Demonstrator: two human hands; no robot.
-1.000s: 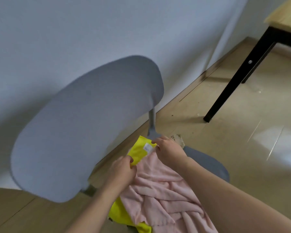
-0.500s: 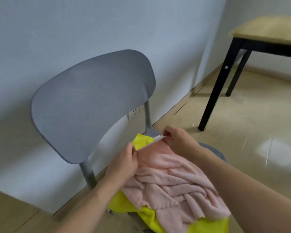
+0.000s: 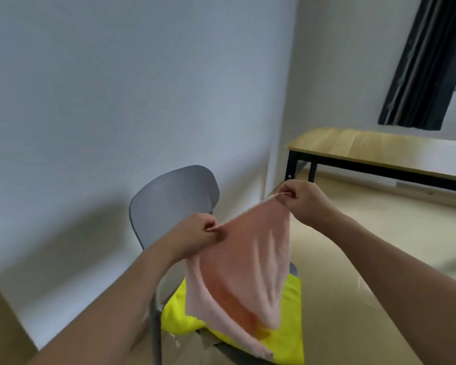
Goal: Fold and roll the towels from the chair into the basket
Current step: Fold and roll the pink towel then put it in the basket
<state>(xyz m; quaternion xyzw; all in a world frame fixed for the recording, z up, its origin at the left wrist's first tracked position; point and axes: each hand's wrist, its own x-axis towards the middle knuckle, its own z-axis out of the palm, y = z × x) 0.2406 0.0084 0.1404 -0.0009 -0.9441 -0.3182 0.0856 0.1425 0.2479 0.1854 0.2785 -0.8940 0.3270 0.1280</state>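
Head-camera view of a person lifting a pink towel (image 3: 245,264) off a grey chair (image 3: 174,198) in a pale-walled room. Both bare hands are raised in front of the chair's curved backrest, each clenched around an upper corner of the cloth: the left hand (image 3: 198,233) pinches one corner between thumb and curled fingers, while the right hand (image 3: 300,198), held a little higher and further off, grips the opposite corner the same way. Between the two hands the top edge of the pink towel runs taut on a slant, and the rest of the fabric hangs down below them in soft vertical folds, its lower end trailing to the chair seat. Beneath the hands and the hanging cloth, a bright yellow towel (image 3: 292,335) lies spread and rumpled across the seat, partly covered by the pink one. Beyond the right hand stands a table (image 3: 379,148) with a light wooden top and black legs, set against the far wall, and above it a dark curtain (image 3: 427,61) hangs beside a window. Below the right forearm stretches a glossy beige floor (image 3: 366,299). To the left of the left forearm, a brown surface cuts into the frame's lower corner; what it belongs to cannot be made out.
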